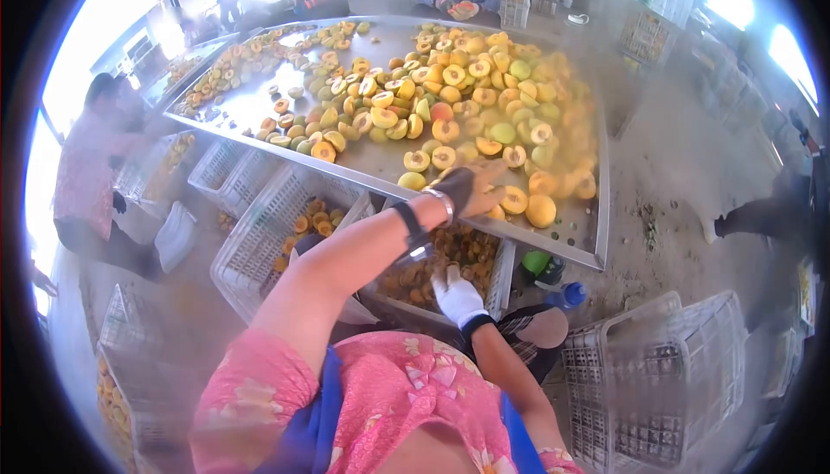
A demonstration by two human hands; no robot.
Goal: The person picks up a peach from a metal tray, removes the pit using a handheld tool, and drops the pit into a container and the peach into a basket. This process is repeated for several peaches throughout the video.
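A big metal table (372,158) is covered in part by a heap of yellow fruit (467,76), some whole and some cut in half; under its near edge, a white crate (503,273) is filled with fruit pieces (477,251); the left hand (471,190) is held over the near edge of the table, its fingers stretched towards the heap; the white-gloved right hand (459,299) is held low over the crate, its fingers partly spread; whether anything is gripped by either hand cannot be told; one fruit half (514,200) is seen just beside the left fingers.
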